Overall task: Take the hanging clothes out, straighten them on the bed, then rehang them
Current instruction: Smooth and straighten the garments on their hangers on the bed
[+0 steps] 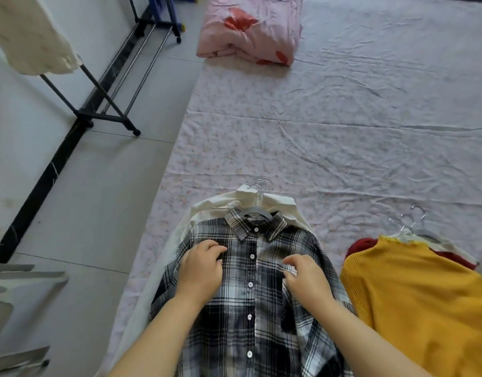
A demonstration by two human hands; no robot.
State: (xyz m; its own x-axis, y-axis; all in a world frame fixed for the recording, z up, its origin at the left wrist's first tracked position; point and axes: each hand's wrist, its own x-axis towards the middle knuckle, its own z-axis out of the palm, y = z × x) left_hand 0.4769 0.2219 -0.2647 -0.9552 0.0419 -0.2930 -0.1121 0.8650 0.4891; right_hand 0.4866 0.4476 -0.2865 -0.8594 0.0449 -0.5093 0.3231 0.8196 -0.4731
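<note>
While the plaid shirt (250, 289) lies buttoned on the bed (343, 126), over white clothes (278, 202), the left hand (201, 270) rests flat left of its buttons, fingers loose; the right hand (305, 278) pinches fabric right of them.

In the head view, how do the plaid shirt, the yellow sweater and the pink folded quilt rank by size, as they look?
1. plaid shirt
2. yellow sweater, though the frame cuts it off
3. pink folded quilt; it lies farthest away, so its true size is unsure
</note>
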